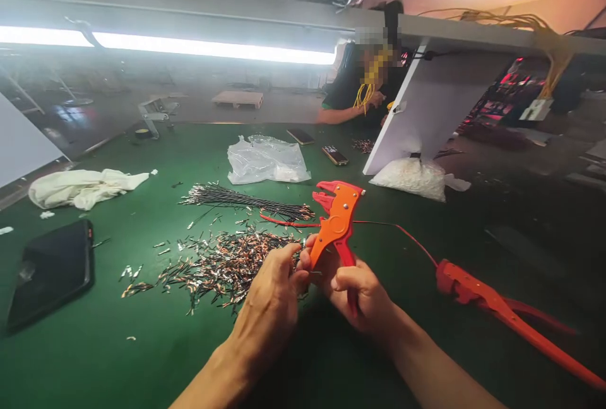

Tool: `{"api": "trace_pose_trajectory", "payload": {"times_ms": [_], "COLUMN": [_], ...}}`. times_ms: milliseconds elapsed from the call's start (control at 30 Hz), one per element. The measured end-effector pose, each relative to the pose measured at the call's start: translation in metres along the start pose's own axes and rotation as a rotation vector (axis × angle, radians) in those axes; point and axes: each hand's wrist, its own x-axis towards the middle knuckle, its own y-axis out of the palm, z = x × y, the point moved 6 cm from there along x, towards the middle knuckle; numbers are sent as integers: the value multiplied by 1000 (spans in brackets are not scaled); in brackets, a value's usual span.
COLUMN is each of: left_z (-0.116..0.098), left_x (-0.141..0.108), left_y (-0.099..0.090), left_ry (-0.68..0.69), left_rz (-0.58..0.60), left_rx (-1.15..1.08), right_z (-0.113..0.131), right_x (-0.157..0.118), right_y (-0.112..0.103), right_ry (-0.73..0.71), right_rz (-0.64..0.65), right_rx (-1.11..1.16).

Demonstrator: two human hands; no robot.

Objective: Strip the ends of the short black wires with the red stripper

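Note:
An orange and red wire stripper [338, 213] stands upright with its jaws toward the upper left. My right hand [357, 283] is wrapped round its handles. Close beside it, my left hand [272, 292] has its thumb and fingertips pressed together near the lower orange handle; whatever is between them is too small to make out. A pile of short cut wire pieces [231, 264] lies behind and left of my left hand. Behind the pile is a bundle of black wires [246, 199]. A red wire [416, 242] runs behind the tool toward the right.
A second orange tool [497, 305] lies at the right. A black phone [52, 273] and white cloth [88, 188] are at the left. Farther back are a plastic bag [267, 160], a bag of white pieces [411, 175], a divider panel [421, 100] and a person [350, 90].

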Motion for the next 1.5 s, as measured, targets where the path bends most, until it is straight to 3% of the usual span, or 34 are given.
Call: {"api": "trace_pose_trajectory", "payload": {"times_ms": [133,267,333,500,700,967,1500], "left_z": [2,10,13,17,24,30,31], "left_x": [15,22,23,25,27,26,31], "left_y": [-29,-50,-55,-57,-67,-63,-68], "left_ry": [94,22,-12,36,-33,-147,-87], "left_rz": [-141,-202,-221,-223,-312,-280,-226], "left_rx": [69,94,95,68,26,-145,-136], "right_z": [11,8,4,-1,-4,-18,-20], "right_x": [-1,-4,-7,-10,-12,-13,-14], "right_y": [-6,-1,0,3,2,2,2], "right_ry": [-59,69,129,181,224,295,259], "right_rz": [24,222,261,309,327,375,347], "right_rx": [-88,-149,-184,-189,-242,-212,-236]}}
